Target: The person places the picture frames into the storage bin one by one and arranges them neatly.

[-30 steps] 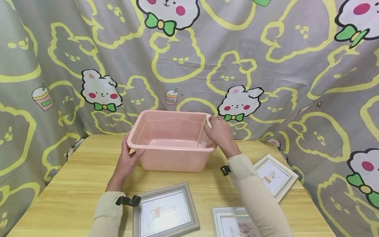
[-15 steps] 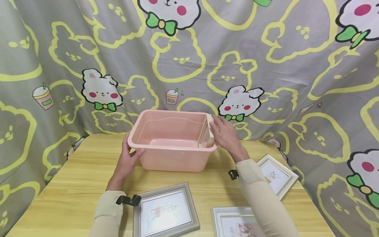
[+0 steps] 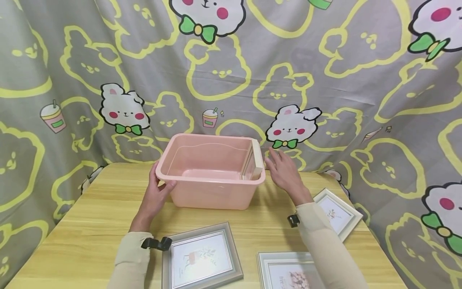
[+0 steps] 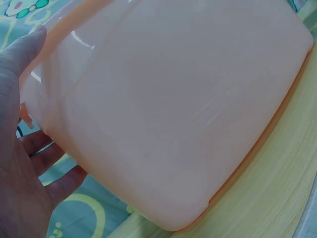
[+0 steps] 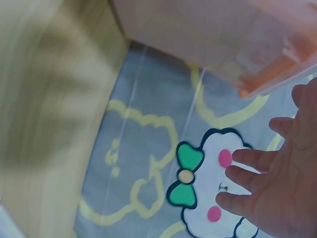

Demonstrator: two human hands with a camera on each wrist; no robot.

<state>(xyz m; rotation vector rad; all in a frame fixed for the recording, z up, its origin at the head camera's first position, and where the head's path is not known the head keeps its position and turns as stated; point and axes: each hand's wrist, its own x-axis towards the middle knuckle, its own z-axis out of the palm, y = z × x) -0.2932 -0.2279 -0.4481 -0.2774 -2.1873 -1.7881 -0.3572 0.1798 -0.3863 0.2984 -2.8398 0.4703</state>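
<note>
A pink plastic basin (image 3: 213,195) stands on the wooden table near the curtain. My left hand (image 3: 156,196) grips its left end, thumb over the rim and fingers along the outer side, as the left wrist view also shows. Inside the basin, a cream-edged picture frame (image 3: 257,155) stands on edge against the right wall, its top above the rim. My right hand (image 3: 286,173) is just right of the basin, apart from it, with fingers extended and nothing held. The right wrist view shows those spread fingers (image 5: 247,181) below the basin's rim.
A silver-grey picture frame (image 3: 236,257) lies in front of the basin. A pale one (image 3: 265,273) lies at the front edge, partly under the right forearm. A smaller cream frame (image 3: 355,220) lies at the right. A patterned curtain (image 3: 231,60) hangs behind the table.
My right hand has let go of the picture frame in the basin and drawn back to the right. My left hand and the basin have stayed in place.
</note>
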